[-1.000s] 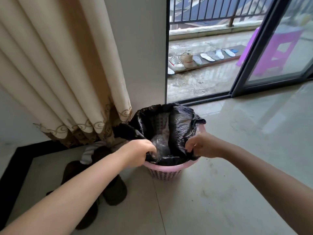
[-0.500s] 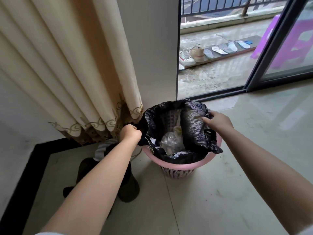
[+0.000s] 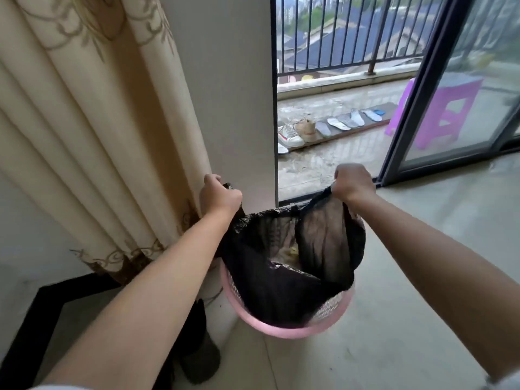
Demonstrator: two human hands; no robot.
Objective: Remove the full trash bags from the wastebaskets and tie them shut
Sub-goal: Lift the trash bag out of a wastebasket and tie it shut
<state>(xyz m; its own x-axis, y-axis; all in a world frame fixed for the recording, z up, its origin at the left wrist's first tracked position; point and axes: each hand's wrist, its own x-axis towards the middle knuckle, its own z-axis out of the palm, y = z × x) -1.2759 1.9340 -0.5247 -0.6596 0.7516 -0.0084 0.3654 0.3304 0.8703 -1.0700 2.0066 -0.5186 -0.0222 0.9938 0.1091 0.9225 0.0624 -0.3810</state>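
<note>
- left hand [image 3: 221,197] and right hand [image 3: 353,181] are each gripping a bunched edge of the black trash bag [image 3: 281,282]
- bag is sitting, seemingly partly, inside the pink wastebasket [image 3: 284,330]

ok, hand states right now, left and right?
Left hand: closed, gripping the left edge of the black plastic trash bag in the pink plastic wastebasket.
Right hand: closed, gripping the bag's right edge.
</note>
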